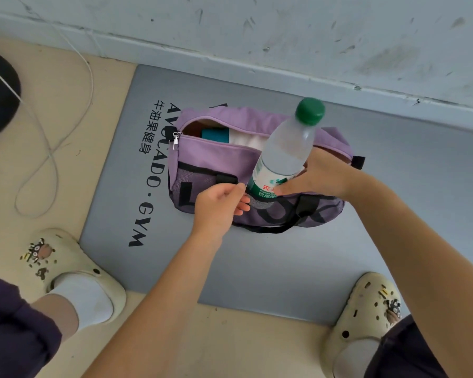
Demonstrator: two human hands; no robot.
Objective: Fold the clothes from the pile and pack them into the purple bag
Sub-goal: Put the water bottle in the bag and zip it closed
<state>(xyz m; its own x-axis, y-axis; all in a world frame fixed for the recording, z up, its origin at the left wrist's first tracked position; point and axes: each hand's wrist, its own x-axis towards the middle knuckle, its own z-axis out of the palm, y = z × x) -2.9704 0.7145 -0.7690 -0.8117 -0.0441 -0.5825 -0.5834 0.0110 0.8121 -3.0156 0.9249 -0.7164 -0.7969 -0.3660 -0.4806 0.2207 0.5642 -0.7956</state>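
The purple bag [216, 156] lay on a grey gym mat [257, 255] on the floor, a little toward 12 o'clock from the middle of the view, with the wall beyond it. Its main zipper stood open, and inside, folded clothes [215, 135] in teal and white were visible, so the packing of garments seemed to be mostly finished; no pile of clothes was in view.

The step in hand was, as I judge, putting a water bottle [284, 148] with a green cap into the mesh side pocket [258, 203] on the front of the bag. The right hand [320, 173] gripped the bottle low on its label, the bottle leaning toward 1 o'clock, and its bottom was already inside the pocket. The left hand [219, 203], at 9 o'clock from the bottle, pinched the pocket edge with curled fingers and held it open.

The next move probably called for pushing the bottle deeper while the left hand kept the mesh stretched, then closing the zipper from its pull [176, 141] at 10 o'clock. The mesh could catch on the bottle.
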